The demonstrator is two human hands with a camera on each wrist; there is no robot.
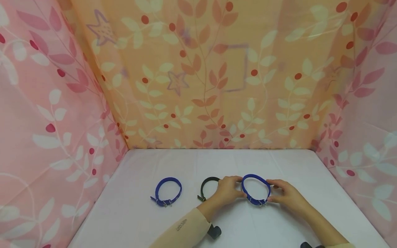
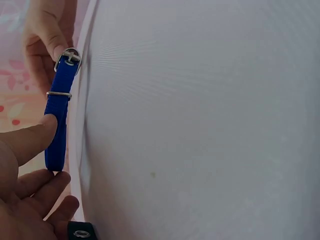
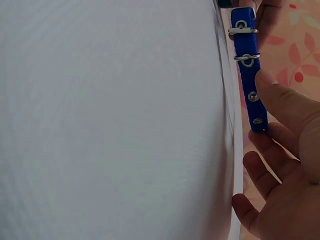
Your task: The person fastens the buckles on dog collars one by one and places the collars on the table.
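Both hands hold a blue buckled collar (image 1: 255,201), closed into a loop, at the right of the white table. My left hand (image 1: 227,190) pinches its left side between thumb and fingers. On the opposite side, my right hand (image 1: 288,197) grips the band the same way. The left wrist view shows the collar's (image 2: 59,107) silver buckle and a metal keeper ring beyond the thumb. Metal-rimmed holes run along the band (image 3: 248,75) in the right wrist view. Partly hidden behind my left hand lies a black collar (image 1: 202,188).
A second blue collar (image 1: 160,202), also looped, lies on the white table (image 1: 136,213) at the left. Patterned curtains (image 1: 198,103) stand at the back and on both sides. Dark wrist devices (image 1: 214,231) sit by the sleeves.
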